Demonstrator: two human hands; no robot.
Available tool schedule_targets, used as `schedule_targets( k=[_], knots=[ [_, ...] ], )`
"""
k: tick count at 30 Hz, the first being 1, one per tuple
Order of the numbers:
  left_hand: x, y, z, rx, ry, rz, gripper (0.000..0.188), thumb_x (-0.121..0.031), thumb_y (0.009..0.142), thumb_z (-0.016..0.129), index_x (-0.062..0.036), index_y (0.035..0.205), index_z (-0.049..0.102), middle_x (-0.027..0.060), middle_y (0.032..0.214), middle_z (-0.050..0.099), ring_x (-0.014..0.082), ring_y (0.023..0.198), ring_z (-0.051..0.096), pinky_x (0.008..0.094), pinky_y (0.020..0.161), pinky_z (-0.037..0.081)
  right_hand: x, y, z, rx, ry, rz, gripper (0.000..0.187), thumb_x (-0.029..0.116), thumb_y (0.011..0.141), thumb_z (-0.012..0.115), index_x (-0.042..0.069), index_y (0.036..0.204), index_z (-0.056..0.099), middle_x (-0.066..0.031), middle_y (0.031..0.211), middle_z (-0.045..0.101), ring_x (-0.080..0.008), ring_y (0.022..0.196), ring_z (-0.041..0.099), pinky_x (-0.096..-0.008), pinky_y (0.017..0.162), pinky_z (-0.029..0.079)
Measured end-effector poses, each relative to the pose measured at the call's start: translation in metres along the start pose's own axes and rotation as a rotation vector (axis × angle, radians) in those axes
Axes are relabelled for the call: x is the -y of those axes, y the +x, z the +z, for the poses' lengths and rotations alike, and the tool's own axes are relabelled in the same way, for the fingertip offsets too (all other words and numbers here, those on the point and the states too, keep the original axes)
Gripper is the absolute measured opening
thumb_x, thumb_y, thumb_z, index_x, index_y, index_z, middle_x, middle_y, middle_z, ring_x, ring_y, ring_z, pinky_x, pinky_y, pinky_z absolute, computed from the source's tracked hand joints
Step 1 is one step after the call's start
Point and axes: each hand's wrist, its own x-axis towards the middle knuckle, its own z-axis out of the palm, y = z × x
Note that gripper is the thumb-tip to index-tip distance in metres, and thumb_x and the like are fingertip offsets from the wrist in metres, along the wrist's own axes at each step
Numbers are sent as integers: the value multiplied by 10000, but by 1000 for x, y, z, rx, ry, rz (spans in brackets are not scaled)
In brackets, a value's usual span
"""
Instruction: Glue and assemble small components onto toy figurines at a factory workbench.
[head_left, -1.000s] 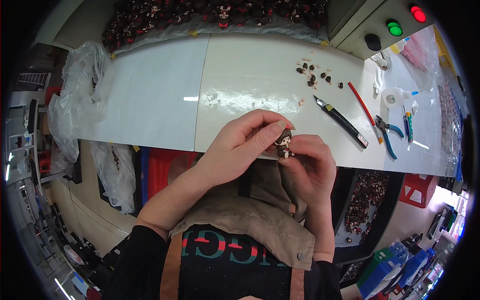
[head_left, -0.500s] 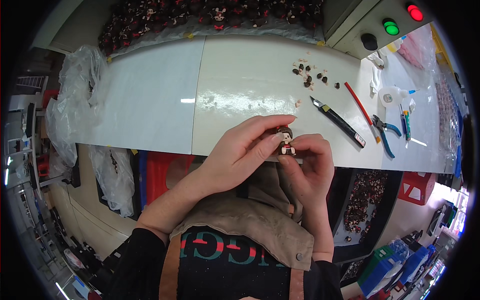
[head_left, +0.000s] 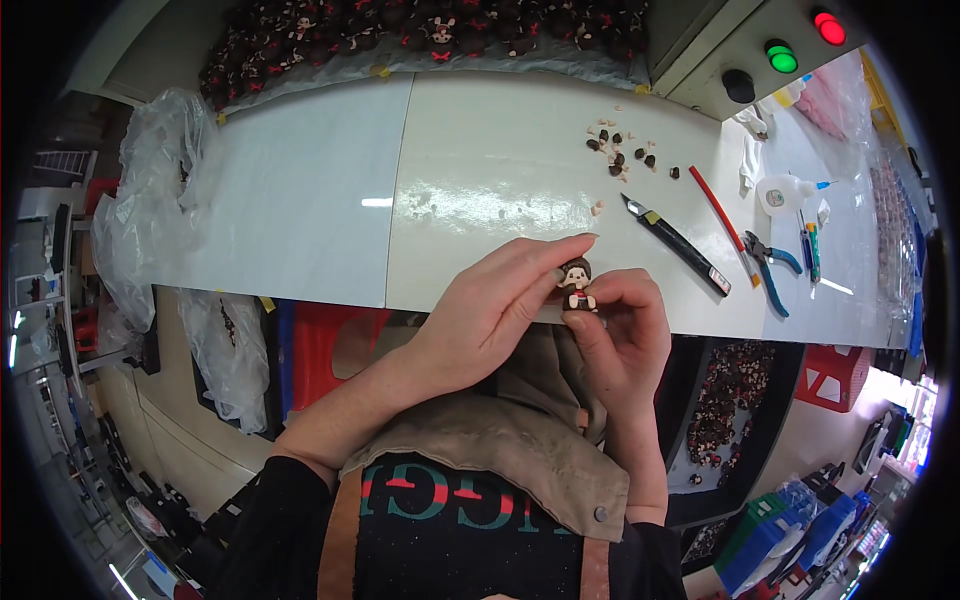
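A small toy figurine (head_left: 577,284) with a brown head, pale face and red-and-dark body is held upright just above the table's front edge. My right hand (head_left: 632,330) pinches its lower body from the right, thumb in front and fingers curled at the side. From the left, my left hand (head_left: 490,305) closes against its head, with the index finger stretched past the top and the thumb at the side. The back of the figurine is hidden.
On the white table (head_left: 300,180) lie small brown and pale pieces (head_left: 617,160), a craft knife (head_left: 680,245), a red stick (head_left: 720,215), blue-handled pliers (head_left: 770,265) and a white squeeze bottle (head_left: 783,193). Many figurines (head_left: 430,30) fill the back. A tray of parts (head_left: 720,410) sits below right.
My left thumb has drawn back from the figurine's face to its side, so the face now shows. The figurine has shifted slightly right and turned a little.
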Motion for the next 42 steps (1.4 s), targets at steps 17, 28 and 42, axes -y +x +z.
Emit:
schedule_targets(
  k=[17, 28, 42],
  knots=[
    [-1, -1, -2, 30, -415, -138, 344, -83, 976, 355, 16, 1295, 437, 142, 1199, 559, 187, 1109, 536, 299, 961, 419, -1, -2, 1, 48, -33, -36, 397, -81, 712, 715, 18, 993, 452, -87, 968, 482, -154, 882, 522, -254, 788, 479],
    [2, -1, -5, 14, -580, -148, 313, -108, 968, 414, -2, 1257, 472, 98, 1218, 532, 146, 1117, 505, 280, 960, 399, -1, 2, 1, 57, -178, -107, 353, -86, 701, 716, 10, 948, 484, -83, 956, 481, -149, 854, 533, -232, 717, 508],
    [7, -1, -8, -6, -439, -105, 294, -105, 968, 388, 4, 1213, 508, 87, 1198, 524, 141, 1092, 496, 283, 960, 376, 0, 2, 3, 57, -186, -114, 362, -143, 683, 684, 10, 940, 482, -82, 951, 477, -143, 836, 542, -232, 705, 525]
  ],
)
